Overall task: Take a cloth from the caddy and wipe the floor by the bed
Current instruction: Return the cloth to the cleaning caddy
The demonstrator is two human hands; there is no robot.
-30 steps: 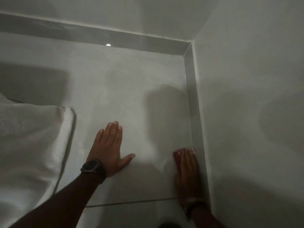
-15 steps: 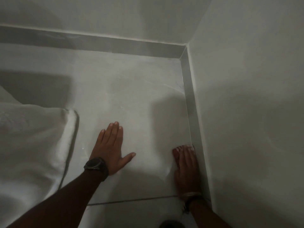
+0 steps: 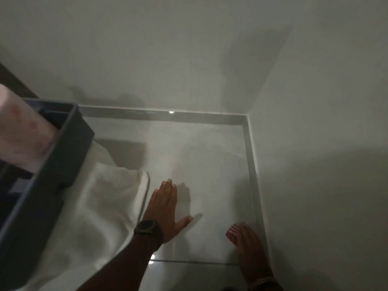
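My left hand (image 3: 165,211), with a dark watch on the wrist, lies flat and spread on the pale floor tile (image 3: 201,169) beside the bed's white sheet (image 3: 109,206). My right hand (image 3: 247,240) presses a red and white cloth (image 3: 232,233) onto the floor close to the skirting of the right wall; only the cloth's edge shows past the fingers. A dark grey caddy (image 3: 52,164) sits on the bed at the left, holding a pink roll (image 3: 23,135).
Two pale walls meet in a corner at the back right, with a grey skirting strip (image 3: 251,156) along both. A grout line (image 3: 195,261) crosses the floor near my wrists. Bed linen hangs down to the floor on the left.
The view has tilted up and to the left, bringing the caddy and more wall into sight. Both hands stay pressed on the floor in about the same places.
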